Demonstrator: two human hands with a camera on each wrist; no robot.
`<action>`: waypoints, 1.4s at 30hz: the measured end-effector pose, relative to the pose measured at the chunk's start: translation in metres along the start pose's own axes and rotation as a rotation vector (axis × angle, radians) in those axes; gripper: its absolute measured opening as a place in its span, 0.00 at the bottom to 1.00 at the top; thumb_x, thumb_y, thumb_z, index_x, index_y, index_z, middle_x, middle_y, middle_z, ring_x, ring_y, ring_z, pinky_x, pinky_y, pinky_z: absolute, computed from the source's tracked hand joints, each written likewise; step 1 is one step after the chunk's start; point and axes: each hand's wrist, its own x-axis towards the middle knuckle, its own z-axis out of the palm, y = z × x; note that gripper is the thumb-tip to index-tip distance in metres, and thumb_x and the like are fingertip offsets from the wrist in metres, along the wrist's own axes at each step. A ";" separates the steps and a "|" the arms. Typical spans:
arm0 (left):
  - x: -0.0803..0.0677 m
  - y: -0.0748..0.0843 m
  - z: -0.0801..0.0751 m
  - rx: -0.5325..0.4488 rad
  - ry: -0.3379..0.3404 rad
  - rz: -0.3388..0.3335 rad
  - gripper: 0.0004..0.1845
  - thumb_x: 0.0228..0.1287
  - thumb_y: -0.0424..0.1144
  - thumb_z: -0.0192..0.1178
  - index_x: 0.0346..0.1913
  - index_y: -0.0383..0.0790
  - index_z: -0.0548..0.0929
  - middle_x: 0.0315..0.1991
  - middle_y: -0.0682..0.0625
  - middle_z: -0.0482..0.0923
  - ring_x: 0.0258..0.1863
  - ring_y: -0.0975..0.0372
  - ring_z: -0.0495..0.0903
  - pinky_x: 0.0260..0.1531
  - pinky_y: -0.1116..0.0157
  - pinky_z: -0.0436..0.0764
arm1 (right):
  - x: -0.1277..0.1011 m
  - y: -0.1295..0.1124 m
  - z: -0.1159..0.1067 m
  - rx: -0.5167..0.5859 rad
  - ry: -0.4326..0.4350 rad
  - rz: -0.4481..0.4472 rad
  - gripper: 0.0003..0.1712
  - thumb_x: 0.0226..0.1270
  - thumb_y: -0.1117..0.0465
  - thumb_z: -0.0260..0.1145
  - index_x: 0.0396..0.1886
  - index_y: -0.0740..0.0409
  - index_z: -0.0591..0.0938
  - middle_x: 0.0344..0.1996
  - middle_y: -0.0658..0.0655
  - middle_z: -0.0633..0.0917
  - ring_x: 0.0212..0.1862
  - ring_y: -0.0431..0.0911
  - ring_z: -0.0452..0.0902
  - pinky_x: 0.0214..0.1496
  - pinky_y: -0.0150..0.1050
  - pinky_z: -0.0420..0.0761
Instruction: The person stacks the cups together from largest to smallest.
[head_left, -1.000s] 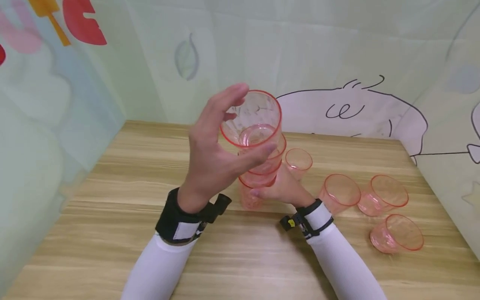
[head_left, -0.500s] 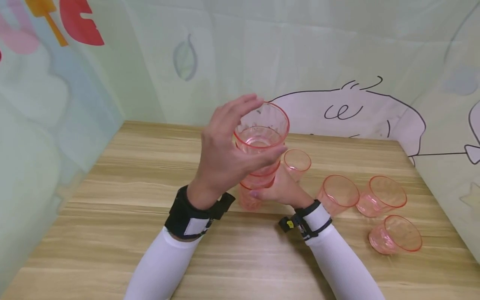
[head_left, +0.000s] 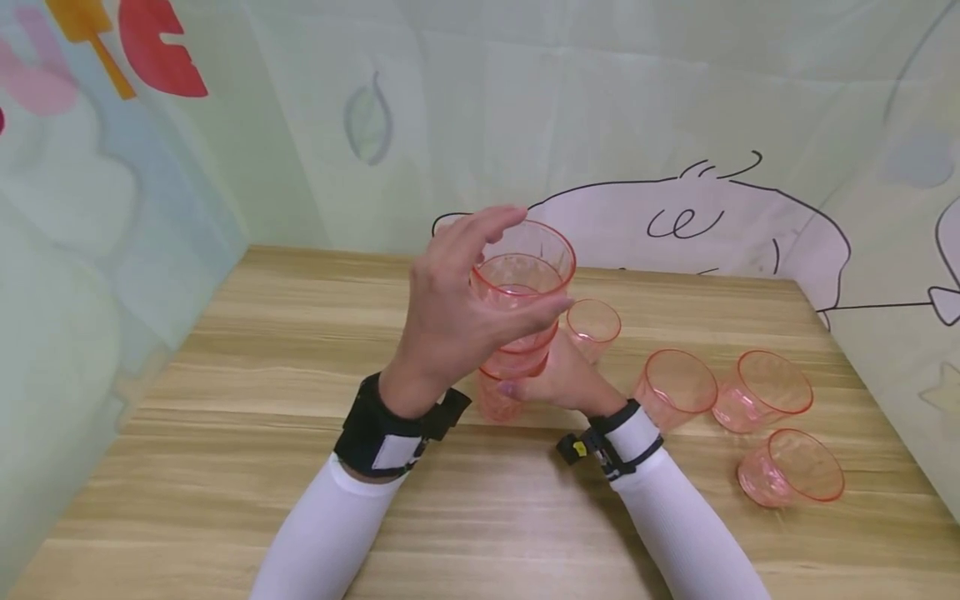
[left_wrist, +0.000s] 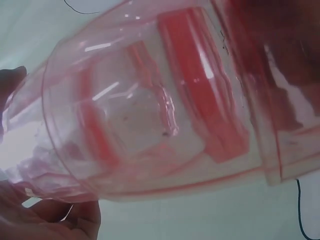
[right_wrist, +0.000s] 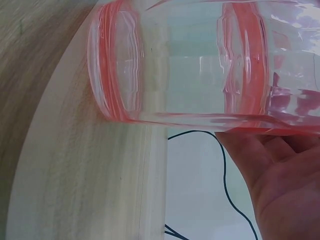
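Note:
Clear pink cups with red rims form a tall upright stack (head_left: 501, 405) on the wooden table. My left hand (head_left: 453, 312) grips the top cup (head_left: 553, 279), thumb along the near side and fingers round the far side. Lower down, my right hand (head_left: 568, 375) holds the stack, its thumb across the front. The left wrist view has cup walls (left_wrist: 135, 185) filling most of it, with fingers (left_wrist: 50, 215) at the lower left. In the right wrist view the lower cups (right_wrist: 192, 70) show above the palm. Part of the stack's middle is hidden by my left thumb.
A small pink cup (head_left: 594, 321) stands behind my right hand. To the right are three more cups: a near-middle one (head_left: 678, 387), a far one (head_left: 772, 383) and a tilted-looking front one (head_left: 795, 467). A printed cloth (head_left: 465, 100) hangs behind the table (head_left: 285, 333).
My left hand has moved down and slightly right, lowering the top cup onto the stack, so the rims now sit closer together. My right hand stays in place around the lower part.

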 end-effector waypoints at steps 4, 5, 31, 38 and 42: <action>-0.002 0.001 0.002 -0.006 0.004 0.018 0.39 0.37 0.48 0.84 0.55 0.34 0.83 0.53 0.45 0.83 0.53 0.58 0.79 0.52 0.59 0.77 | -0.001 -0.005 0.001 -0.012 0.003 0.002 0.44 0.50 0.53 0.79 0.67 0.47 0.68 0.57 0.49 0.82 0.57 0.48 0.78 0.63 0.46 0.76; -0.003 0.001 0.003 -0.004 0.003 0.022 0.39 0.37 0.48 0.85 0.55 0.34 0.83 0.53 0.45 0.83 0.54 0.58 0.79 0.53 0.59 0.77 | -0.001 -0.005 0.001 -0.018 0.005 0.002 0.45 0.50 0.53 0.79 0.67 0.46 0.68 0.57 0.49 0.82 0.57 0.47 0.78 0.63 0.46 0.76; -0.028 0.005 0.009 -0.095 -0.010 -0.177 0.55 0.43 0.43 0.83 0.75 0.35 0.64 0.60 0.44 0.79 0.58 0.60 0.78 0.55 0.61 0.80 | -0.009 -0.012 -0.011 -0.158 -0.049 0.084 0.42 0.51 0.51 0.82 0.65 0.45 0.73 0.52 0.45 0.84 0.52 0.43 0.80 0.57 0.44 0.79; -0.034 0.007 0.009 -0.107 -0.045 -0.228 0.58 0.43 0.42 0.83 0.76 0.36 0.60 0.60 0.47 0.78 0.59 0.61 0.77 0.56 0.61 0.78 | -0.016 -0.029 -0.017 -0.210 -0.025 0.126 0.38 0.47 0.49 0.84 0.59 0.45 0.77 0.45 0.44 0.86 0.44 0.42 0.79 0.44 0.43 0.82; -0.035 0.008 0.008 -0.103 -0.056 -0.238 0.55 0.45 0.43 0.82 0.75 0.36 0.62 0.59 0.45 0.77 0.58 0.61 0.76 0.53 0.61 0.80 | -0.019 -0.038 -0.024 -0.249 -0.019 0.114 0.37 0.45 0.49 0.85 0.57 0.48 0.80 0.43 0.44 0.86 0.43 0.42 0.81 0.46 0.44 0.83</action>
